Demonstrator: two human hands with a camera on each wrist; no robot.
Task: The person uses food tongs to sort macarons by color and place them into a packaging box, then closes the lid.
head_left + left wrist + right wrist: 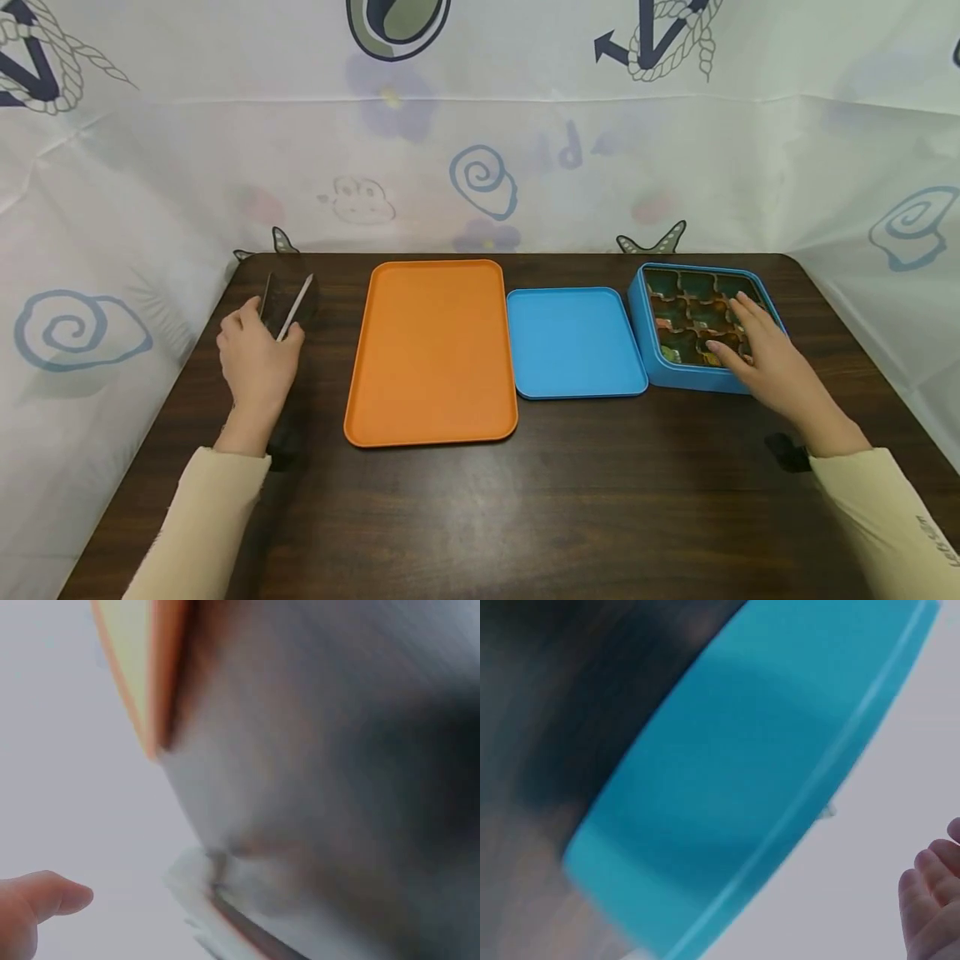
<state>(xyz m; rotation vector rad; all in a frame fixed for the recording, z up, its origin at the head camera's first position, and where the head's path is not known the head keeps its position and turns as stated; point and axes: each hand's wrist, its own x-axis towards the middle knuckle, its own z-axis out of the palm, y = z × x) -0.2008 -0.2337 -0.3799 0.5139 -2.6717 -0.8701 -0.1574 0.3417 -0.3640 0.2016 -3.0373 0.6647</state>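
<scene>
At the far left of the table my left hand is beside a dark, glossy, see-through thing with a slim white stick-like strip slanting along its right side. The thumb comes close to the strip's near end in the head view. In the left wrist view, the thumb points out straight, apart from a pale, blurred edge. My right hand, fingers spread, hovers over the front right of a blue box split into several dark compartments holding small colourful pieces. Its fingers show above the box wall in the right wrist view.
An orange tray lies flat left of the table's middle. Right beside it, a smaller blue tray reaches over to the blue box. A printed white cloth hangs behind the dark wooden table.
</scene>
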